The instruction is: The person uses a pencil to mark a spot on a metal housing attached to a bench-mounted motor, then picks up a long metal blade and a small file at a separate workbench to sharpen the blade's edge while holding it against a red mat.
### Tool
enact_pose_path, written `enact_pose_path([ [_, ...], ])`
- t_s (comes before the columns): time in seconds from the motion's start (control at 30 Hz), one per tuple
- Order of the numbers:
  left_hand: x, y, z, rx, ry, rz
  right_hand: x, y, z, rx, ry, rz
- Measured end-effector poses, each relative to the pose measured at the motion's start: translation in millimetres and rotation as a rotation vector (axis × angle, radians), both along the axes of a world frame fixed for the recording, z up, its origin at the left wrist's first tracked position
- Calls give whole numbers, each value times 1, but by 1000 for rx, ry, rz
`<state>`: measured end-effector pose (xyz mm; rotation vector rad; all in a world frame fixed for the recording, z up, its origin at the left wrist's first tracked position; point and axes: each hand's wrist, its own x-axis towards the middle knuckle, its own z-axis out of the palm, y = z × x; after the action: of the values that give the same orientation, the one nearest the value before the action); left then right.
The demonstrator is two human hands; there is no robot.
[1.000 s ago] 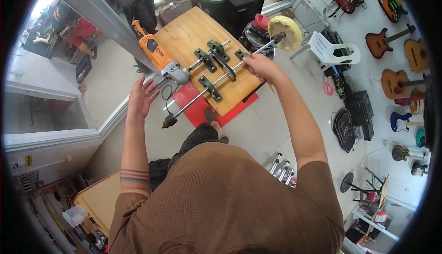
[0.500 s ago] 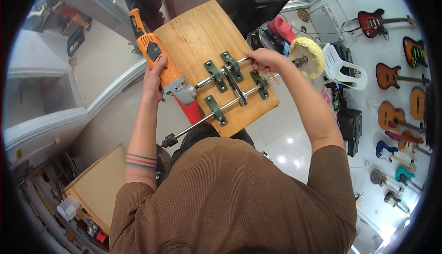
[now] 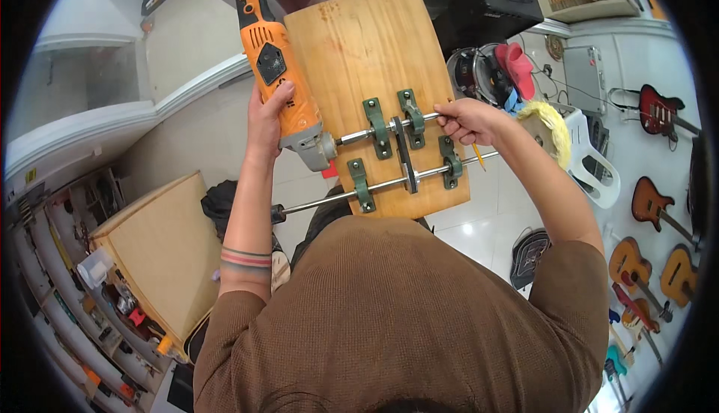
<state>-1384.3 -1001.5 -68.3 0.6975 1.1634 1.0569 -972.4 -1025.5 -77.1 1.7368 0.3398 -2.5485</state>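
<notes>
An orange-and-black power tool (image 3: 281, 65) is held beside a pale wooden board (image 3: 359, 38).
Its body is gripped by the left hand's (image 3: 265, 119) fingers, thumb on top; by the right hand's (image 3: 472, 122) closed fingers, the end of a short steel rod (image 3: 430, 117), carried in green metal brackets (image 3: 380, 130) on the board, is pinched, a yellow pencil (image 3: 478, 158) jutting below.

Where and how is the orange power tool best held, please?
Probably around the middle of the orange power tool, from its left: the long body suits a wrapped palm, as the left hand shows, while the wooden board lies along its right.
</notes>
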Motion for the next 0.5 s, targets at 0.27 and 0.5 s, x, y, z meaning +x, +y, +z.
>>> enact_pose_path([
  [0.27, 1, 11, -5, -119, -12, -5, -6, -26, -1, 332, -62, -77],
  [0.5, -2, 9, -6, -127, 0, -19, -7, -25, 6, 420, -69, -76],
])
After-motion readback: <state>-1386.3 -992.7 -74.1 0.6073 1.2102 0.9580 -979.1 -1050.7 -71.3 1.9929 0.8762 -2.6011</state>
